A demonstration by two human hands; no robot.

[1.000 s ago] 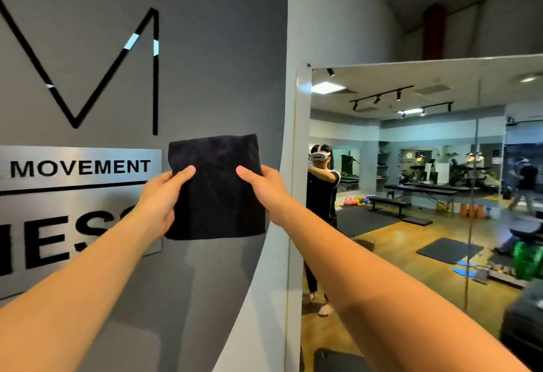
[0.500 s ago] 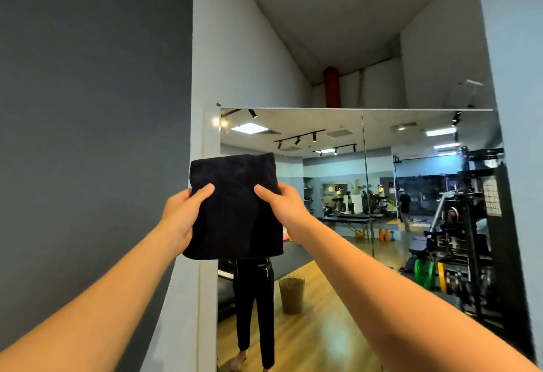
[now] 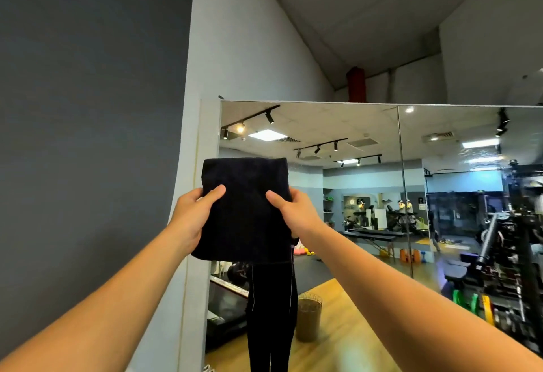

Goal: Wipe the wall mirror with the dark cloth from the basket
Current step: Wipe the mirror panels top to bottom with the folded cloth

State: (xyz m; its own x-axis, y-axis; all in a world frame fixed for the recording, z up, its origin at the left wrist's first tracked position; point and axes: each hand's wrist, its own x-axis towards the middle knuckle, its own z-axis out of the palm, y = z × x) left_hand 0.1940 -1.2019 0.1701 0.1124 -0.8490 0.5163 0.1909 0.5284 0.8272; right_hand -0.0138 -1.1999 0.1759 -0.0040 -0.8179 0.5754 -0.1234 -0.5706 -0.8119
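A folded dark cloth (image 3: 245,210) hangs spread between both my hands at arm's length. My left hand (image 3: 194,216) grips its left edge, thumb on the front. My right hand (image 3: 293,213) grips its right edge the same way. Behind the cloth is the wall mirror (image 3: 367,195), a large frameless panel with a vertical seam. The cloth covers the mirror's left part and I cannot tell whether it touches the glass. A wicker basket (image 3: 308,318) appears only as a reflection, standing on the wooden floor.
A dark grey wall (image 3: 88,136) fills the left, with a pale wall strip (image 3: 202,166) beside the mirror. The mirror reflects a person in black trousers (image 3: 270,318), gym benches and a weight rack (image 3: 499,268).
My view has swung right, from the lettered grey wall to the mirror. Both hands keep hold of the cloth, which now sits in front of the mirror's left part.
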